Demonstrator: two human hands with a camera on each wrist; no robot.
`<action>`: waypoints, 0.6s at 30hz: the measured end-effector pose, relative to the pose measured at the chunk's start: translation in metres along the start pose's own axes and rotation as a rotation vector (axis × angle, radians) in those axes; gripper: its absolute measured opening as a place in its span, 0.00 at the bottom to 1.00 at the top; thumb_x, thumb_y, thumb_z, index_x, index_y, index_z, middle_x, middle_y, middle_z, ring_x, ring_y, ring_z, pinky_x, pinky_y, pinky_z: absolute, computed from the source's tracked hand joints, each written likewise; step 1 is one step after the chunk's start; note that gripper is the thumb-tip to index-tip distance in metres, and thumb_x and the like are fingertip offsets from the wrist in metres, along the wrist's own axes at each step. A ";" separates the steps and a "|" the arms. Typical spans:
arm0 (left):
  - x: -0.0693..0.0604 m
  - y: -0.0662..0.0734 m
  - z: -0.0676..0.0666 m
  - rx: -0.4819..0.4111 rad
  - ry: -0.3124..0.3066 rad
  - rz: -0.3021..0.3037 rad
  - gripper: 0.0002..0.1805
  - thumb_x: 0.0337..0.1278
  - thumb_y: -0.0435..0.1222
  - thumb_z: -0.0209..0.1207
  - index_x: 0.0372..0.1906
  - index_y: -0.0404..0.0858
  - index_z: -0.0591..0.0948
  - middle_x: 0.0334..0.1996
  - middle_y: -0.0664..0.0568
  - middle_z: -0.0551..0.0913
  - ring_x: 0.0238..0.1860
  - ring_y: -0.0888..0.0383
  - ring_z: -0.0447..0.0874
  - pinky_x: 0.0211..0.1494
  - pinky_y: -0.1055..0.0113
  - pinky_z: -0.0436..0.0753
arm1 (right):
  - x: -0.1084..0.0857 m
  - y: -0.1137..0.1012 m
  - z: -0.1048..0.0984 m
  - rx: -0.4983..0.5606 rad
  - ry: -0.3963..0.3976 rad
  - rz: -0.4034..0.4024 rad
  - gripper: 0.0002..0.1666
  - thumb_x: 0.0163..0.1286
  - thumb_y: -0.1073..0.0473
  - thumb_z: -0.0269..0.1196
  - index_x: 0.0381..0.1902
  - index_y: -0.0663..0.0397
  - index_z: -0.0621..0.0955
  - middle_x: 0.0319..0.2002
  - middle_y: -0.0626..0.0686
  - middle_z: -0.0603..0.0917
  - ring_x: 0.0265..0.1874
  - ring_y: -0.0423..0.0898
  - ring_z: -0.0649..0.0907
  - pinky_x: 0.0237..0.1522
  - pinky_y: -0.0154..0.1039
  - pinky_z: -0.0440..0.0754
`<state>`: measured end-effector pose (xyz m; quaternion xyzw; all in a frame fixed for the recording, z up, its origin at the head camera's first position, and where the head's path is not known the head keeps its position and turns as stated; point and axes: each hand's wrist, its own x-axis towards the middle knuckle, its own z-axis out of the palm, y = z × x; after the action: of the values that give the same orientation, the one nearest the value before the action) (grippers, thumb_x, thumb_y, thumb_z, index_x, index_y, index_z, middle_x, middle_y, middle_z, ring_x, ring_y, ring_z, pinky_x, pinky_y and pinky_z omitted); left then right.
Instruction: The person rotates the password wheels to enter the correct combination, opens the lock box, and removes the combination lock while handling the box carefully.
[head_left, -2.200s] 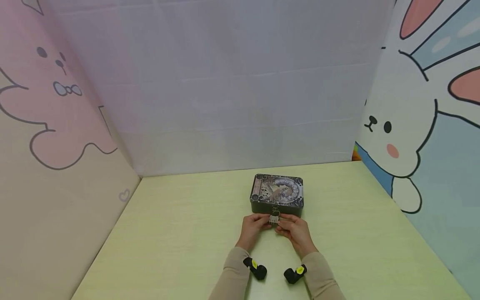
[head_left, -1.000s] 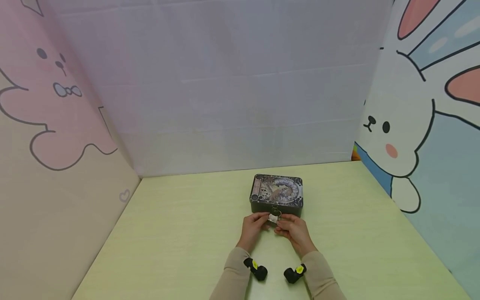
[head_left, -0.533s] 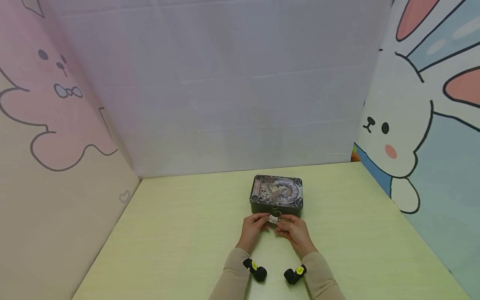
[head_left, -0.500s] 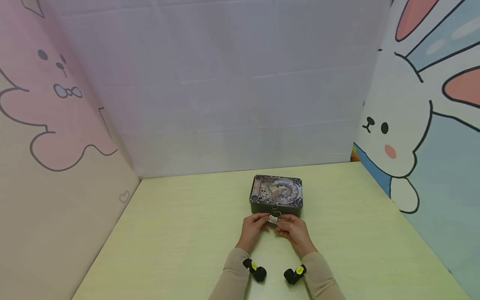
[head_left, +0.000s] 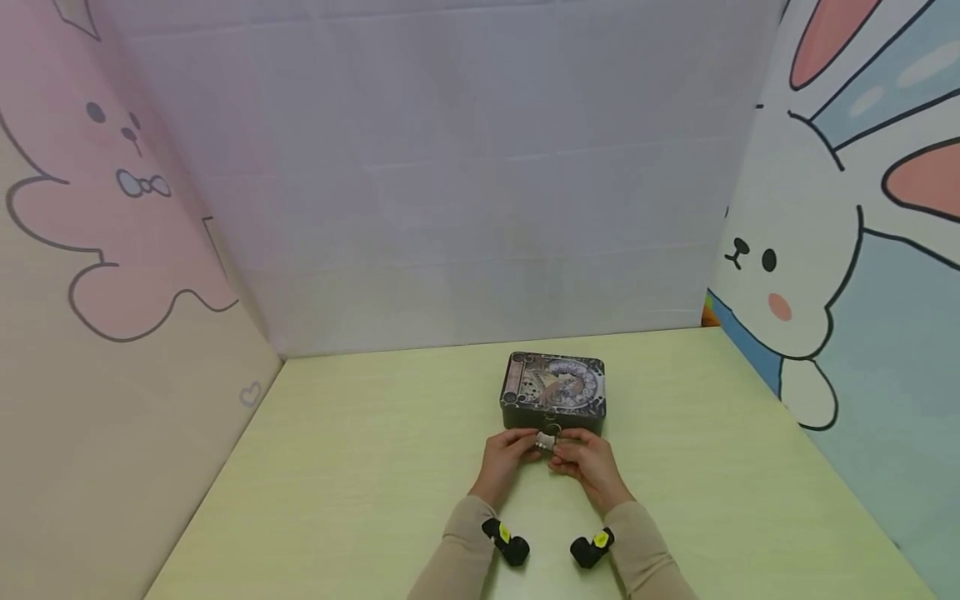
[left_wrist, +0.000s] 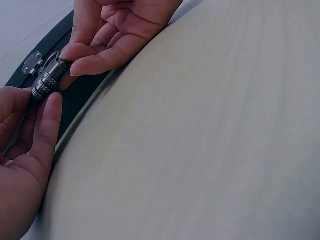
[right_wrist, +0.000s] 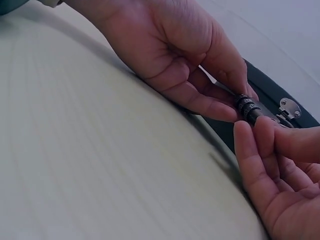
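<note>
A small metal combination padlock (head_left: 546,441) is at the front of a dark tin box (head_left: 553,385) with a printed lid. Its shackle runs up to the silver hasp (left_wrist: 33,63) on the box front. Numbered dials on the lock body (right_wrist: 247,106) face the wrist cameras. My left hand (head_left: 504,463) pinches the dial end of the padlock between thumb and fingers. From the other side, my right hand (head_left: 592,468) pinches the end near the shackle. Fingertips cover both ends of the lock. The box lid is down.
The box stands on a pale yellow-green table (head_left: 360,467). A pale curtain (head_left: 465,183) hangs behind it. Rabbit-printed panels (head_left: 795,275) flank the table. Black wrist devices (head_left: 513,548) are strapped to both sleeves.
The padlock has tilted a little between my hands since the earliest frame. Both hands keep their hold and stay nearly in place. The box has not moved, while the head view shifts slightly.
</note>
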<state>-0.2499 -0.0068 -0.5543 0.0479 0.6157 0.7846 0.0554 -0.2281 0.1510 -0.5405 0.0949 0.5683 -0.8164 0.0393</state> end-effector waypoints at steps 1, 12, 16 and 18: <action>-0.001 0.000 0.000 0.002 -0.002 0.004 0.14 0.66 0.24 0.58 0.48 0.14 0.79 0.38 0.46 0.85 0.32 0.62 0.84 0.42 0.68 0.86 | -0.001 0.000 0.000 -0.002 -0.005 -0.005 0.13 0.65 0.80 0.56 0.47 0.77 0.72 0.30 0.57 0.80 0.21 0.44 0.82 0.30 0.40 0.86; -0.008 0.003 -0.004 -0.058 0.010 -0.040 0.13 0.65 0.23 0.58 0.48 0.14 0.79 0.36 0.49 0.83 0.33 0.61 0.84 0.41 0.69 0.86 | -0.008 -0.004 0.002 -0.021 -0.054 0.001 0.13 0.63 0.80 0.57 0.47 0.77 0.72 0.24 0.53 0.83 0.20 0.43 0.83 0.29 0.40 0.87; -0.014 0.008 -0.008 -0.037 0.001 -0.052 0.14 0.65 0.24 0.58 0.49 0.15 0.79 0.38 0.48 0.84 0.32 0.61 0.84 0.41 0.69 0.85 | -0.011 -0.006 0.005 -0.040 -0.087 -0.003 0.15 0.63 0.79 0.57 0.48 0.78 0.72 0.24 0.52 0.85 0.21 0.43 0.84 0.28 0.40 0.86; -0.017 0.011 -0.010 -0.032 -0.005 -0.057 0.14 0.65 0.24 0.58 0.49 0.15 0.79 0.38 0.47 0.85 0.32 0.61 0.84 0.41 0.69 0.85 | -0.014 -0.007 0.006 -0.051 -0.100 -0.004 0.15 0.63 0.79 0.57 0.48 0.77 0.73 0.25 0.53 0.85 0.21 0.44 0.85 0.28 0.40 0.86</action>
<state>-0.2351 -0.0218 -0.5459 0.0316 0.6040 0.7923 0.0801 -0.2164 0.1472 -0.5293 0.0517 0.5866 -0.8054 0.0684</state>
